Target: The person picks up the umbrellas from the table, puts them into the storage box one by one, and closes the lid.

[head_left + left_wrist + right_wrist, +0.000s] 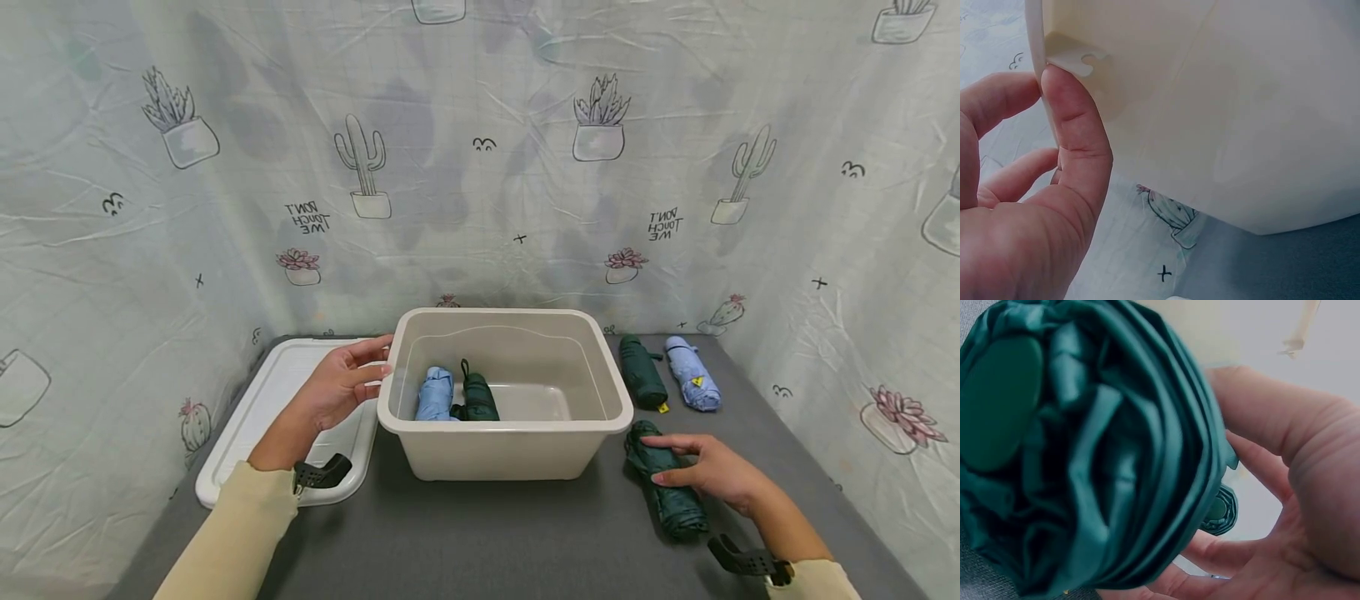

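Note:
A beige plastic bin [502,315] stands mid-table. A light blue folded umbrella [435,393] and a dark green one [477,398] lie inside at its left. My left hand [378,362] holds the bin's left rim. In the left wrist view its thumb [1075,131] presses under the lip of the bin [1241,112], with the fingers on the other side. My right hand [675,462] grips a dark green folded umbrella [675,504] lying on the table right of the bin. The right wrist view shows that umbrella [1085,456] end-on, with the fingers [1254,462] curled round it.
A white lid [277,392] lies flat left of the bin. At the back right lie another dark green umbrella [642,372] and a light blue one [693,373], side by side. The grey table [487,533] is walled by cactus-print cloth.

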`<action>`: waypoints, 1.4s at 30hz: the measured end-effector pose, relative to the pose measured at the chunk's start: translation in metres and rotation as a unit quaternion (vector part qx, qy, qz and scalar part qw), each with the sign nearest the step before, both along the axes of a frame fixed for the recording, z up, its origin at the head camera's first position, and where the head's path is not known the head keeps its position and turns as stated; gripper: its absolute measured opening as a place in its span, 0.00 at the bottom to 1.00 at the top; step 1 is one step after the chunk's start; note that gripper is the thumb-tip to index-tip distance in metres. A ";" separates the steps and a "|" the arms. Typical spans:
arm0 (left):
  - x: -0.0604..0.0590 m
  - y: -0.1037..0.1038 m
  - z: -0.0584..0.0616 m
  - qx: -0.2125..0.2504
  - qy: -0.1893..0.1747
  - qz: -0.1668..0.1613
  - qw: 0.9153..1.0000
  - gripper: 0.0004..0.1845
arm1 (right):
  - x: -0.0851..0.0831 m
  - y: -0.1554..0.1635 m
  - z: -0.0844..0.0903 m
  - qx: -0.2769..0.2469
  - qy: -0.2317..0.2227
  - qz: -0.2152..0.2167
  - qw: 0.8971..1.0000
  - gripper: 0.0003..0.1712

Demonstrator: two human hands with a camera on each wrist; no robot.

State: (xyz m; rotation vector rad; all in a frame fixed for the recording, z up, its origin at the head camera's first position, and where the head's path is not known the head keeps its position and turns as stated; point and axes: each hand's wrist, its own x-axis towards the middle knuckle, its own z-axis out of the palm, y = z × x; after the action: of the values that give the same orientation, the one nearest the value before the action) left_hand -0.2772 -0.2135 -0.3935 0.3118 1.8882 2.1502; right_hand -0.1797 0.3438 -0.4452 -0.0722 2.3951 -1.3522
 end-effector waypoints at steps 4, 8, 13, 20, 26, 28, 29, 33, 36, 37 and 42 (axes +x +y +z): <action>0.000 0.000 -0.001 0.009 -0.003 -0.001 1.000 0.36 | 0.000 0.001 -0.002 -0.007 -0.003 -0.002 1.000 0.40; 0.001 0.001 -0.001 0.014 -0.002 -0.001 1.000 0.35 | -0.001 0.000 -0.002 0.000 -0.004 -0.009 1.000 0.40; 0.000 0.001 -0.002 0.018 0.001 -0.005 1.000 0.35 | 0.000 -0.001 -0.002 0.005 -0.002 -0.014 1.000 0.39; 0.000 0.002 -0.005 0.024 0.004 -0.008 1.000 0.36 | -0.001 0.000 -0.002 -0.019 -0.005 -0.004 1.000 0.39; 0.001 0.002 -0.005 0.026 0.005 -0.007 1.000 0.35 | -0.001 0.000 -0.003 -0.011 -0.008 -0.007 1.000 0.39; 0.001 0.002 -0.004 0.026 0.006 -0.009 1.000 0.35 | -0.001 -0.001 -0.003 -0.006 -0.008 -0.010 1.000 0.39; 0.001 0.002 -0.004 0.027 0.006 -0.010 1.000 0.35 | -0.001 -0.001 -0.003 -0.001 -0.007 -0.011 1.000 0.38; 0.000 0.002 -0.004 0.031 0.005 -0.013 0.999 0.35 | 0.000 -0.003 -0.002 0.013 -0.003 -0.014 1.000 0.38; 0.001 0.001 -0.004 0.031 0.006 -0.014 0.999 0.35 | 0.000 -0.005 -0.001 0.017 0.002 -0.013 1.000 0.38; 0.001 0.001 -0.004 0.030 0.006 -0.013 0.999 0.35 | 0.000 -0.006 -0.001 0.018 0.003 -0.015 1.000 0.38; 0.001 0.000 -0.003 0.030 0.007 -0.014 0.999 0.35 | 0.001 -0.007 -0.001 0.029 0.002 -0.031 0.999 0.37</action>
State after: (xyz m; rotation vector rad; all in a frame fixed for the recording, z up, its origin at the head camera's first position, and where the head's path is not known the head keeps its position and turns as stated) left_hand -0.2764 -0.2134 -0.3969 0.3648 1.8187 2.1944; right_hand -0.1792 0.3369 -0.4467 0.0158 2.4576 -1.3109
